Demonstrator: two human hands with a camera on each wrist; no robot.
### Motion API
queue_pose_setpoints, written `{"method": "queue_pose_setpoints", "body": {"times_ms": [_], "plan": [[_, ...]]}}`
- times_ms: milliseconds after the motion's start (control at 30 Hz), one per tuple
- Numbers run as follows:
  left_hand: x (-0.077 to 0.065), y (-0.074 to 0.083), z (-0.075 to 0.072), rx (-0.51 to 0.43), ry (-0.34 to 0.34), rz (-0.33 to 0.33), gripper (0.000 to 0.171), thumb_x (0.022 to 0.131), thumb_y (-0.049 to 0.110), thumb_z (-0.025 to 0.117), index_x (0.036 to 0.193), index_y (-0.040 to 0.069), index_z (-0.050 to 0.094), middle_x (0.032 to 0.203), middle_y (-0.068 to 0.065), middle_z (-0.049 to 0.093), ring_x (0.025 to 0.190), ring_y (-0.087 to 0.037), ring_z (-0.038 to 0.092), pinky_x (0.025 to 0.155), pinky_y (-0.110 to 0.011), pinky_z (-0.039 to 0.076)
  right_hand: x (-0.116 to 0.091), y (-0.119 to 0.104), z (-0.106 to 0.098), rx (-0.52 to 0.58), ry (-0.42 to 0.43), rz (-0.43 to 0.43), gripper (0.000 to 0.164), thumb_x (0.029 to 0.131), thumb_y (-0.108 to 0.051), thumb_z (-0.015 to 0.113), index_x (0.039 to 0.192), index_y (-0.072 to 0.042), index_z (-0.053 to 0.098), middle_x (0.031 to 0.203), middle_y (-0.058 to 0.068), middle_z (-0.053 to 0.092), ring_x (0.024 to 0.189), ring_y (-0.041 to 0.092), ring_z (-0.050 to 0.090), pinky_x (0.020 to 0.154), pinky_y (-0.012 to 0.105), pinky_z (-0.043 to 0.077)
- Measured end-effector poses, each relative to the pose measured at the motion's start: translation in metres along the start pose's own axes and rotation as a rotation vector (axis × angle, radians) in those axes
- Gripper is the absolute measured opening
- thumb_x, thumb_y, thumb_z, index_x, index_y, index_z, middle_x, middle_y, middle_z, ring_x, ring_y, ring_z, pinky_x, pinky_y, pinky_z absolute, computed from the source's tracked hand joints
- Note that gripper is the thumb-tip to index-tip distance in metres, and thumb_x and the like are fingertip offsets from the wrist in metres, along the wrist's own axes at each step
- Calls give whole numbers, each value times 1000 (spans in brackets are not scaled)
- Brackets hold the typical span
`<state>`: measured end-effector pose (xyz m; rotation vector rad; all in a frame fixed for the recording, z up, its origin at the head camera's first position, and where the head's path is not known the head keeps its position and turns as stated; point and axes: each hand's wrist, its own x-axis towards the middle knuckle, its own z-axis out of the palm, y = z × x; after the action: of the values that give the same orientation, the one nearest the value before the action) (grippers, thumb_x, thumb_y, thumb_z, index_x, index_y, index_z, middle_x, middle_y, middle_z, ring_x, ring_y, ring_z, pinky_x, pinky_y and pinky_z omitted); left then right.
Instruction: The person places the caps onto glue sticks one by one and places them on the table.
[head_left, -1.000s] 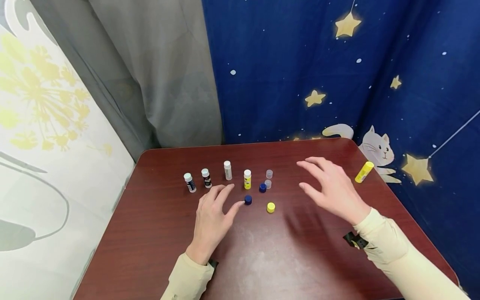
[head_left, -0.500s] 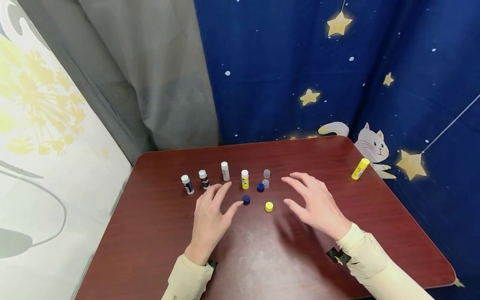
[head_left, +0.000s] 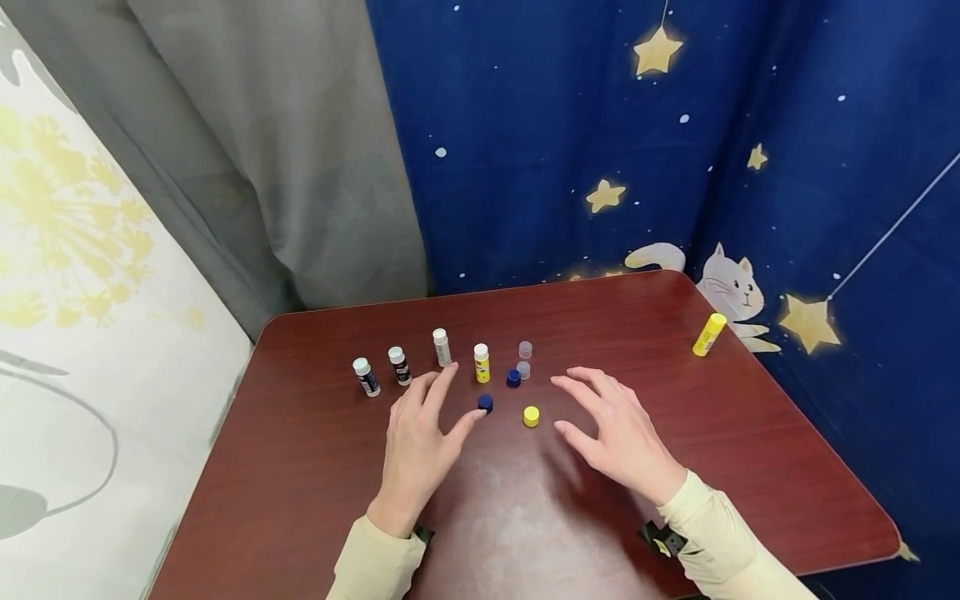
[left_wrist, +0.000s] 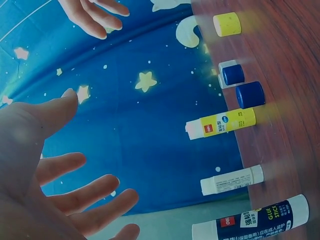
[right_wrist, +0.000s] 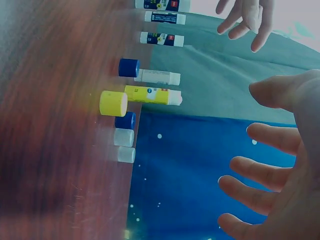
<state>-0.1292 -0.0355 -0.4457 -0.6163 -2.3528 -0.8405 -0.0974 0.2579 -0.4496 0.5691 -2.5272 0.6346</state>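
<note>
My left hand (head_left: 417, 437) is held over the table with thumb and fingers spread, holding nothing. Its thumb tip overlaps a blue cap (head_left: 485, 404) in the head view. Beyond it stand two dark-labelled glue sticks (head_left: 367, 377), a white glue stick (head_left: 442, 347) and an uncapped yellow glue stick (head_left: 482, 364). A third dark glue stick (right_wrist: 165, 4) shows in the right wrist view. My right hand (head_left: 618, 429), also empty with fingers apart, hovers right of a yellow cap (head_left: 531, 417). Another blue cap (head_left: 513, 378) and two translucent caps (head_left: 525, 350) sit behind that.
A yellow glue stick (head_left: 708, 335) with its cap on stands near the right edge of the reddish-brown table (head_left: 300, 475). Behind the table hang a grey curtain (head_left: 337, 167) and a blue star-patterned curtain (head_left: 525, 125).
My right hand has come left and nearer, toward the caps. My left hand keeps its pose, and the head view has shifted slightly. Bottles and caps stay where they were on the table.
</note>
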Motion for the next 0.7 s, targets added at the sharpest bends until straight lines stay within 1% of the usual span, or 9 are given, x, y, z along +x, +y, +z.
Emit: {"method": "queue_pose_setpoints", "body": {"times_ms": [167,300,433,533,700], "plan": [[-1,0,1,9,1,6,78,80,39,86,148,21,52,126,-7,58,110,-23,56,101,-55,41,-3,-2,3,8,1,2,58,88,-39,75,142,-31,57,138,1,53,124,22,52,97,58,39],[-1,0,2,15,-3,10,79,78,38,88,147,19,53,128,-8,57,112,-24,56,101,-55,41,-1,-1,3,11,3,7,58,87,-38,76,142,-30,57,139,1,52,124,23,52,97,59,39],[-1,-1,3,20,-5,12,78,78,40,87,145,18,54,128,-8,57,113,-24,55,101,-55,41,6,3,3,7,-1,6,58,88,-38,76,141,-30,57,139,2,53,124,22,52,98,57,39],[-1,-1,3,26,-11,12,76,80,42,86,145,18,55,129,-8,57,113,-24,55,101,-55,41,13,9,6,-6,-7,-5,56,88,-38,76,140,-28,59,137,3,54,122,24,53,95,57,40],[-3,-1,1,27,-29,-6,75,80,41,86,145,17,55,130,-7,56,113,-24,55,103,-54,40,27,20,19,-17,-63,7,53,89,-38,75,138,-26,61,132,0,55,118,24,55,94,57,41]]}}
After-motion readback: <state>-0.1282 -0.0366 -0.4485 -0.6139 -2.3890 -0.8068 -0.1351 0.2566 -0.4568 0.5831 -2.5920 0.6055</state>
